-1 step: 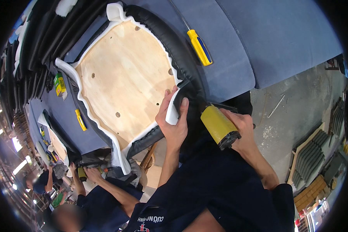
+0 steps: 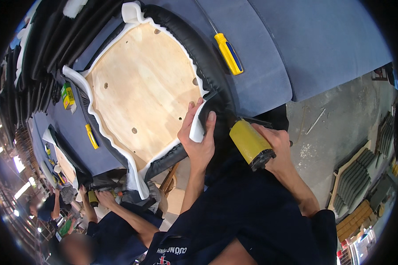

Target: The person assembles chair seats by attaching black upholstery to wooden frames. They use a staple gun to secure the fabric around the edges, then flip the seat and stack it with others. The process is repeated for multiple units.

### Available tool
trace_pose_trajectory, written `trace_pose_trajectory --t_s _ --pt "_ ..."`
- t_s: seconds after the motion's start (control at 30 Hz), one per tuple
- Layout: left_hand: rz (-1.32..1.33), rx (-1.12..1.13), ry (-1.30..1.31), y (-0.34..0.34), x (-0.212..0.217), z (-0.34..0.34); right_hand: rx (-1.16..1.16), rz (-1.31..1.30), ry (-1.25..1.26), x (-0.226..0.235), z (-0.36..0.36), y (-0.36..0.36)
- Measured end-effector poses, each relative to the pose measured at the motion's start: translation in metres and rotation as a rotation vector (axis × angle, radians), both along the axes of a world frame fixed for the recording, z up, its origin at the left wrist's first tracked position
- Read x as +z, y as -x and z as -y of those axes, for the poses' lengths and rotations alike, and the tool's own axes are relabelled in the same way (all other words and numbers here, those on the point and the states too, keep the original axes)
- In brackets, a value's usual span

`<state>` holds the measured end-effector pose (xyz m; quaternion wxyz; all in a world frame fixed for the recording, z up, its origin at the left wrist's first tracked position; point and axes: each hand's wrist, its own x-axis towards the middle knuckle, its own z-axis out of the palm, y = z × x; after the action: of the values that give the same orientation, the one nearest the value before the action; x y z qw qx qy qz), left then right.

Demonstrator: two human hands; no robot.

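Note:
A plywood seat panel (image 2: 141,88) lies on the table inside a black cover (image 2: 185,42) with a wavy white padding edge (image 2: 93,104). My left hand (image 2: 197,143) is closed on the cover's flap at the panel's near right corner, its white lining (image 2: 197,129) showing between thumb and fingers. In my right hand (image 2: 276,145) is a yellow staple gun (image 2: 251,143), gripped by its handle. The gun's front end points at the black cover just right of my left hand; its tip is lost against the dark material.
A yellow screwdriver (image 2: 229,54) rests on the blue-grey tabletop (image 2: 331,48) beyond the seat; another screwdriver (image 2: 92,137) and a green-yellow box (image 2: 68,98) lie left. Black covers (image 2: 53,44) are piled far left. A co-worker's hands (image 2: 104,198) work at lower left. Dark curved pieces (image 2: 356,176) stand right.

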<state>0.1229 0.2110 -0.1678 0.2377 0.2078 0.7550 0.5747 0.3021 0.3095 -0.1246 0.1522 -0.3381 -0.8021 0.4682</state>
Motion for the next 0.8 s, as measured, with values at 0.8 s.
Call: trace_pose_trajectory --t_s 0.8 --pt "-0.592 -0.141 0.406 -0.034 0.046 -0.003 -0.009 -0.051 0.068 -0.013 -0.016 -0.068"
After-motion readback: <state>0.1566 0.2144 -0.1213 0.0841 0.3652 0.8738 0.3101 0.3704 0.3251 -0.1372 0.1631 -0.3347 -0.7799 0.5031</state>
